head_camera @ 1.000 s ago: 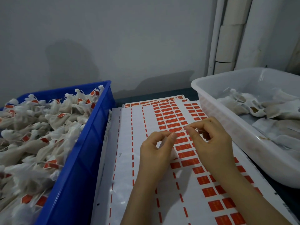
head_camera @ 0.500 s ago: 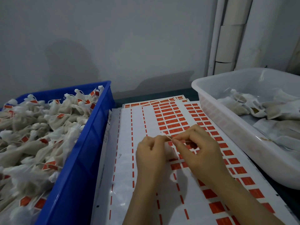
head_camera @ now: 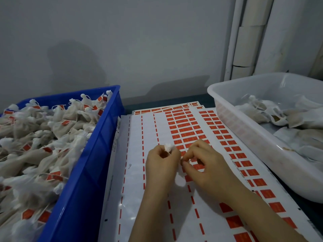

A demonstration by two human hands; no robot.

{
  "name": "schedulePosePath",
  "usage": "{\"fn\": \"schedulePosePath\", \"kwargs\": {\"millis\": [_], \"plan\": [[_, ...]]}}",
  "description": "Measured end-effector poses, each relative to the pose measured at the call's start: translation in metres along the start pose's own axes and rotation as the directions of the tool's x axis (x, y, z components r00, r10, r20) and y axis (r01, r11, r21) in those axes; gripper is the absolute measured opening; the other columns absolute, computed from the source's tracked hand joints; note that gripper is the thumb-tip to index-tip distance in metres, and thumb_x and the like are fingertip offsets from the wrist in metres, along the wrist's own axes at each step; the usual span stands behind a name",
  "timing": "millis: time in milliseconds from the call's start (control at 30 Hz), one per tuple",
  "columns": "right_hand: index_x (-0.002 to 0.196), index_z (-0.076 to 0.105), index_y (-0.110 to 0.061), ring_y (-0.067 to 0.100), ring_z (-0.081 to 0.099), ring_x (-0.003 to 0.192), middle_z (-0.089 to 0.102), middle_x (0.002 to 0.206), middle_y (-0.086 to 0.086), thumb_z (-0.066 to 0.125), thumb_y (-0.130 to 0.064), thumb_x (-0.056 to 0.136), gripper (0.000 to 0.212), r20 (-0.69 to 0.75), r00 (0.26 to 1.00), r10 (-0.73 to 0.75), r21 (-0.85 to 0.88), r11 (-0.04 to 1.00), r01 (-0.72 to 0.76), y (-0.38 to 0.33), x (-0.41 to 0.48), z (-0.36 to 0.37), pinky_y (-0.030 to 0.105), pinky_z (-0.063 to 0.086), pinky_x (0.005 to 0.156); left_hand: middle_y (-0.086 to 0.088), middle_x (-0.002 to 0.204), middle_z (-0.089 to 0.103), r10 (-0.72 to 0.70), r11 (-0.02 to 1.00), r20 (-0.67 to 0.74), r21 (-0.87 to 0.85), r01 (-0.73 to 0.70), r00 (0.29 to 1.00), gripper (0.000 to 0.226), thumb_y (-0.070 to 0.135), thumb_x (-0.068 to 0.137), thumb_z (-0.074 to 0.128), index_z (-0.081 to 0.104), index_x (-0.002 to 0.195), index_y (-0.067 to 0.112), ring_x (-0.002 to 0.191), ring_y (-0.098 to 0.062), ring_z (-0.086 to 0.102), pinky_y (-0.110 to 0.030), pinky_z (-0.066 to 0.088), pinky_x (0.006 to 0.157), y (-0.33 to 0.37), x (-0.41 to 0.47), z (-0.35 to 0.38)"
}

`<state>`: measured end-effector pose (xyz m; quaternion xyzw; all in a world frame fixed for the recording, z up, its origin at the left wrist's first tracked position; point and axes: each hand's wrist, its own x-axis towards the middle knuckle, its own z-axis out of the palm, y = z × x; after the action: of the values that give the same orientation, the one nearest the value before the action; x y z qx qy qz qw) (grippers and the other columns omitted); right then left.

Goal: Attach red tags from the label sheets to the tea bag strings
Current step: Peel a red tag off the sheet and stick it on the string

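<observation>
The left hand (head_camera: 162, 165) grips a white tea bag (head_camera: 168, 147) over the label sheet (head_camera: 136, 154). The right hand (head_camera: 208, 168) curls its fingertips just beside it; what they hold cannot be told.

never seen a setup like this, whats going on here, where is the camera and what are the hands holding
There is no machine here. A person works with two bare hands, and the one picture comes from a camera worn on their head, looking forward and down.

In the middle lies a white label sheet with rows of red tags. On the left, a blue crate is piled with tagged tea bags. On the right, a white tub holds plain bags with no tags that I can see.

The left hand grips one tea bag, whose white gathered top pokes out above the fingers. The right hand pinches its fingertips together right beside it. What they pinch is too small to tell; it is likely the string or a tag.
</observation>
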<state>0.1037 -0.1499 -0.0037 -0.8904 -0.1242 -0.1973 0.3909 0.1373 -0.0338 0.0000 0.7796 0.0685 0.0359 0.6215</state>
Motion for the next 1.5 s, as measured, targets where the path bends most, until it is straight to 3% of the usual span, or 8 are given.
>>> {"fn": "schedulePosePath", "kwargs": {"millis": [200, 333, 467, 600, 767, 933, 1167, 1500], "plan": [[0.087, 0.062, -0.03, -0.015, 0.042, 0.11, 0.039, 0.118, -0.037, 0.064, -0.017, 0.084, 0.014, 0.042, 0.998, -0.051, 0.024, 0.998, 0.05, 0.004, 0.001, -0.002, 0.0, 0.033, 0.09, 0.012, 0.08, 0.06, 0.275, 0.941, 0.108, 0.173, -0.29, 0.955, 0.015, 0.012, 0.091, 0.059, 0.058, 0.081, 0.025, 0.074, -0.007, 0.058, -0.003, 0.042, 0.054, -0.001, -0.003, 0.001], [0.088, 0.064, -0.02, -0.013, 0.05, 0.094, 0.05, 0.099, -0.027, 0.065, -0.012, 0.083, 0.009, 0.021, 0.998, -0.066, 0.005, 0.998, 0.066, 0.007, 0.001, 0.0, 0.0, 0.037, 0.085, 0.023, 0.08, 0.051, 0.425, 0.88, -0.014, 0.241, -0.409, 0.905, 0.014, 0.019, 0.087, 0.065, 0.055, 0.084, 0.028, 0.076, 0.004, 0.054, 0.003, 0.039, 0.059, -0.001, -0.007, 0.002], [0.082, 0.061, -0.018, -0.001, 0.054, 0.081, 0.051, 0.087, -0.018, 0.065, -0.014, 0.084, 0.006, -0.031, 0.999, -0.04, -0.022, 0.999, 0.04, 0.006, 0.003, 0.0, 0.003, 0.042, 0.077, 0.016, 0.082, 0.055, 0.272, 0.955, -0.188, 0.177, -0.24, 0.944, 0.019, 0.024, 0.08, 0.072, 0.053, 0.083, 0.028, 0.071, -0.006, 0.056, -0.004, 0.035, 0.053, -0.002, -0.001, 0.0], [0.082, 0.058, -0.017, 0.006, 0.056, 0.081, 0.056, 0.091, -0.01, 0.063, -0.014, 0.085, 0.006, -0.05, 0.998, -0.042, -0.068, 0.997, 0.038, 0.004, 0.003, 0.0, 0.012, 0.047, 0.078, 0.006, 0.056, 0.054, 0.096, 0.989, -0.099, 0.124, -0.084, 0.99, 0.027, 0.018, 0.087, 0.061, 0.058, 0.06, 0.02, 0.053, -0.011, 0.051, -0.009, 0.036, 0.046, -0.006, 0.001, 0.003], [0.088, 0.062, -0.012, 0.008, 0.057, 0.08, 0.061, 0.094, -0.001, 0.062, -0.012, 0.086, 0.002, -0.048, 0.995, -0.085, -0.154, 0.985, 0.076, 0.002, 0.001, 0.002, 0.018, 0.05, 0.079, 0.009, 0.06, 0.063, -0.064, 0.998, -0.01, -0.029, 0.064, 0.998, 0.022, 0.03, 0.089, 0.062, 0.064, 0.067, 0.026, 0.047, -0.008, 0.06, -0.005, 0.036, 0.035, -0.003, 0.0, 0.004], [0.089, 0.067, -0.009, 0.014, 0.065, 0.073, 0.067, 0.089, 0.004, 0.065, -0.01, 0.077, 0.012, -0.097, 0.982, -0.159, -0.285, 0.95, 0.125, 0.001, 0.0, 0.004, 0.014, 0.043, 0.075, 0.001, 0.082, 0.072, -0.218, 0.952, 0.059, -0.208, 0.226, 0.974, 0.014, 0.035, 0.084, 0.068, 0.069, 0.082, 0.021, 0.075, -0.017, 0.068, -0.029, 0.057, 0.069, -0.003, -0.002, 0.009], [0.094, 0.067, -0.011, 0.008, 0.061, 0.074, 0.067, 0.094, 0.001, 0.058, -0.017, 0.079, 0.018, -0.114, 0.986, -0.121, -0.198, 0.975, 0.097, 0.002, -0.002, 0.007, 0.002, 0.034, 0.073, 0.016, 0.083, 0.073, -0.093, 0.932, 0.087, -0.342, 0.117, 0.992, 0.009, 0.036, 0.082, 0.068, 0.072, 0.089, 0.032, 0.079, -0.01, 0.069, -0.018, 0.053, 0.058, 0.005, -0.013, 0.007], [0.091, 0.067, -0.009, 0.009, 0.06, 0.088, 0.065, 0.104, 0.006, 0.062, -0.018, 0.079, 0.016, -0.188, 0.954, -0.235, -0.21, 0.958, 0.195, -0.002, -0.001, 0.0, 0.009, 0.043, 0.08, 0.012, 0.075, 0.073, 0.004, 0.939, 0.057, -0.343, 0.016, 0.998, 0.012, 0.035, 0.083, 0.064, 0.073, 0.086, 0.027, 0.073, 0.0, 0.068, -0.009, 0.048, 0.049, 0.007, -0.01, 0.005]]}}
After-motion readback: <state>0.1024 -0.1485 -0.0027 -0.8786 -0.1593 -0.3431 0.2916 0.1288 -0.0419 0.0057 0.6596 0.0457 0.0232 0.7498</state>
